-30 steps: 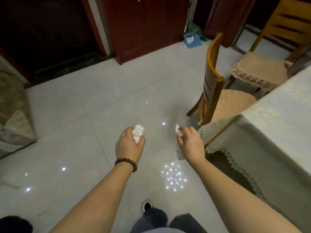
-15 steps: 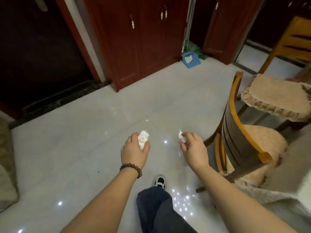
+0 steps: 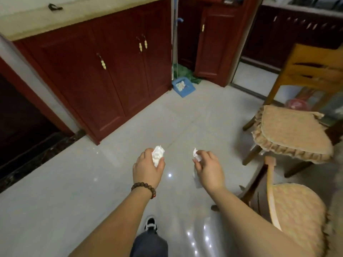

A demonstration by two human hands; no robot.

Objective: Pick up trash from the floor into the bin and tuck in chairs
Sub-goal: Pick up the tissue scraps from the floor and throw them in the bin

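Note:
My left hand (image 3: 148, 169) grips a crumpled white tissue (image 3: 157, 155) over the tiled floor. A second white scrap of paper (image 3: 195, 155) is pinched in my right hand (image 3: 209, 168), with part of it hanging below the palm. A blue dustpan (image 3: 183, 88) holding white trash stands far ahead against the red cabinets. At the lower right a wooden chair (image 3: 297, 216) with a tan cushion sits close to my right arm. Beyond it on the right stands a second cushioned chair (image 3: 291, 132).
Dark red cabinets (image 3: 104, 80) line the far wall, with a broom handle (image 3: 174, 43) leaning beside the dustpan. A dark doorway threshold (image 3: 33, 156) runs along the left. My shoe (image 3: 150, 222) and trouser leg show at the bottom. A red object (image 3: 297, 104) lies behind the far chair.
I have walked forward toward the cabinets and the dustpan, which now look closer. Both hands still hold their paper. The nearer chair has slid to the lower right of the view.

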